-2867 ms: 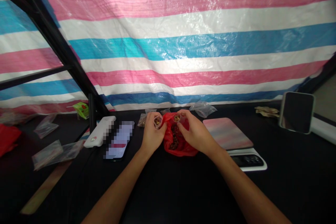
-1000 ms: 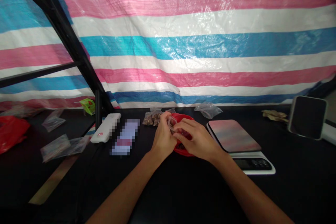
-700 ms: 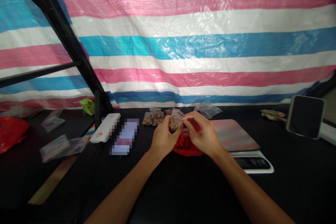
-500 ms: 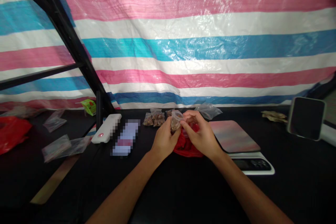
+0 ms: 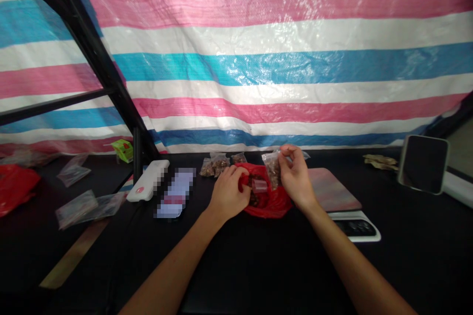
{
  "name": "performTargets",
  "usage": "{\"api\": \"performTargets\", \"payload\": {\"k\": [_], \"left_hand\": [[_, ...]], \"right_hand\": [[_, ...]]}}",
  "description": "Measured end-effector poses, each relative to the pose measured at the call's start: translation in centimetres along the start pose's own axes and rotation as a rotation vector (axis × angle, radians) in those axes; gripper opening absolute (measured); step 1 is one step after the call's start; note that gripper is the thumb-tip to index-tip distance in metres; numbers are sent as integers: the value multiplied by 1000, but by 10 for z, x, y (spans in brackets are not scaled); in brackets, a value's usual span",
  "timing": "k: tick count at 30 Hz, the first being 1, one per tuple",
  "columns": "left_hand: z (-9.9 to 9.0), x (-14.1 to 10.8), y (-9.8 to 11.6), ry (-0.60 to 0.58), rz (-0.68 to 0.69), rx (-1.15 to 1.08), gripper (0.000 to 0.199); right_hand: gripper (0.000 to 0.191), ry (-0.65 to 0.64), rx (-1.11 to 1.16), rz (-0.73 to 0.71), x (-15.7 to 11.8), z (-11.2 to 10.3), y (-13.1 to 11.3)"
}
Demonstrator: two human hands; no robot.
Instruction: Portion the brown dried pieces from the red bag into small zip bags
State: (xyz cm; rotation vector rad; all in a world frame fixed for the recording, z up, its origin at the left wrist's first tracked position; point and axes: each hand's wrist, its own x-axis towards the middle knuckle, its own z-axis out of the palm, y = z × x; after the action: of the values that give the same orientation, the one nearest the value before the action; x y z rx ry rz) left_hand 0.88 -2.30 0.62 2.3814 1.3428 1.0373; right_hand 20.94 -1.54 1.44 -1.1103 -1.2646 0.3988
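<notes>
My right hand (image 5: pixel 296 172) pinches a small clear zip bag (image 5: pixel 272 170) by its upper right side. Brown bits fill the bag, which hangs upright over the right part of a red plastic bag (image 5: pixel 273 209). My left hand (image 5: pixel 231 189) is at the left rim of the red bag, fingers and thumb curled around its edge; the fingertips are partly hidden. Inside the red bag lie loose brown pieces and a small clear plastic cup (image 5: pixel 259 186). Behind my left hand, several filled zip bags (image 5: pixel 216 165) rest on the black table.
Right of the red bag is a kitchen scale (image 5: pixel 334 189), partly behind my right wrist. A phone (image 5: pixel 176 192) and a white device (image 5: pixel 148 180) lie left. Farther left are flat clear bags (image 5: pixel 77 208) and another red bag (image 5: pixel 16 189). A dark-screened device (image 5: pixel 423 163) stands right.
My left hand has let go of the small zip bag and moved down to the red bag's rim. My right hand has carried the zip bag to the right, uncovering the cup.
</notes>
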Motion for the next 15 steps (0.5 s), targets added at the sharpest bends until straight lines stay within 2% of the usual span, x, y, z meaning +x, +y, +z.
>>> {"api": "performTargets", "payload": {"k": [3, 6, 10, 15], "left_hand": [[2, 1, -4, 8, -34, 1, 30], [3, 1, -6, 8, -58, -19, 30], [3, 1, -9, 12, -65, -16, 29], [4, 1, -9, 18, -77, -13, 28]], "right_hand": [[12, -102, -81, -65, -5, 5, 3], [10, -281, -183, -79, -12, 7, -3], [24, -431, -399, -108, -20, 6, -15], [37, -497, -602, -170, -21, 3, -18]]}}
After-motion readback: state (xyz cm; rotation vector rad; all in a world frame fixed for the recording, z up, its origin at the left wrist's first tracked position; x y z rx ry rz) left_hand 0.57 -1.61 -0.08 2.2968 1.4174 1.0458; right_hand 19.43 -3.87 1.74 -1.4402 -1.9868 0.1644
